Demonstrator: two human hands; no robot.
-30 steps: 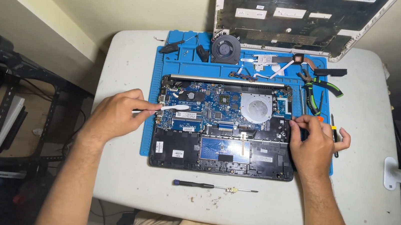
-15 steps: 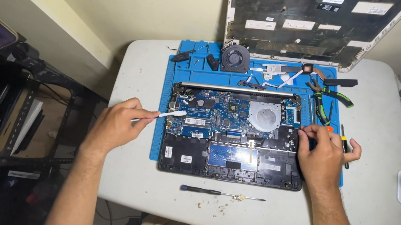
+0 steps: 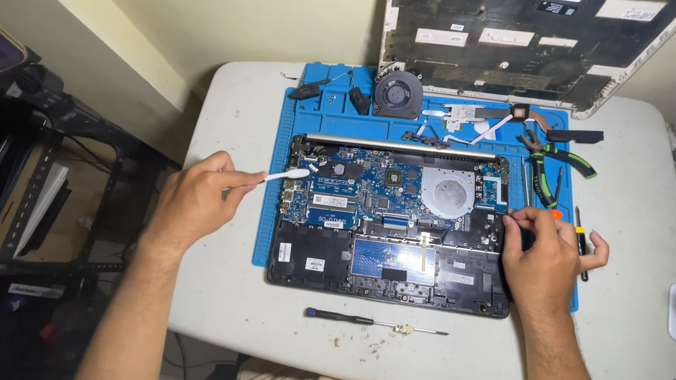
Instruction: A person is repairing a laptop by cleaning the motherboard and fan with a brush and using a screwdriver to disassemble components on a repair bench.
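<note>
pinching a white brush [image 3: 287, 175] in the left grip [image 3: 199, 200]; right grip [image 3: 542, 256] closed on laptop [image 3: 399, 214] edge

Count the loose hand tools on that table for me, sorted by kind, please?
Screwdrivers: 3, a black one at the front edge, one by the right hand, one beside the pliers.
Pliers: 1, green-handled.
Brushes: 1, a white toothbrush in the left hand.
Total: 5

A white table [image 3: 217, 287] carries a blue work mat [image 3: 337, 122] and a loose black-handled screwdriver [image 3: 374, 322].
</note>
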